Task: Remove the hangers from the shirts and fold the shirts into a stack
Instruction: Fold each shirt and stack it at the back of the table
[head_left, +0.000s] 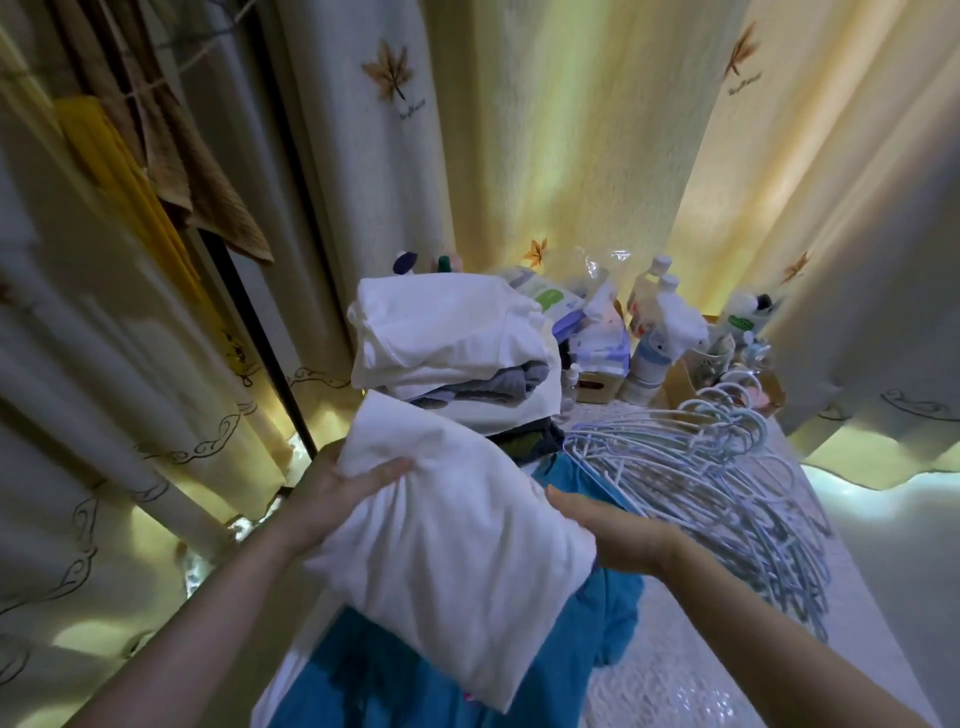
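Note:
A folded white shirt (452, 540) is held up in front of me, tilted, above a blue garment (415, 670) that lies on the table. My left hand (337, 493) grips its left edge, thumb on top and fingers underneath. My right hand (613, 535) holds its right edge from below, fingers hidden under the cloth. Just beyond stands a stack of folded shirts (457, 348), white on top with grey layers lower down. A pile of pale blue hangers (701, 467) lies to the right of the stack.
Bottles (660, 312), packets and small boxes crowd the back of the table (691, 649). Leaf-print curtains (571, 130) hang behind and on both sides. Brown and yellow towels (171, 156) hang on a line at the upper left.

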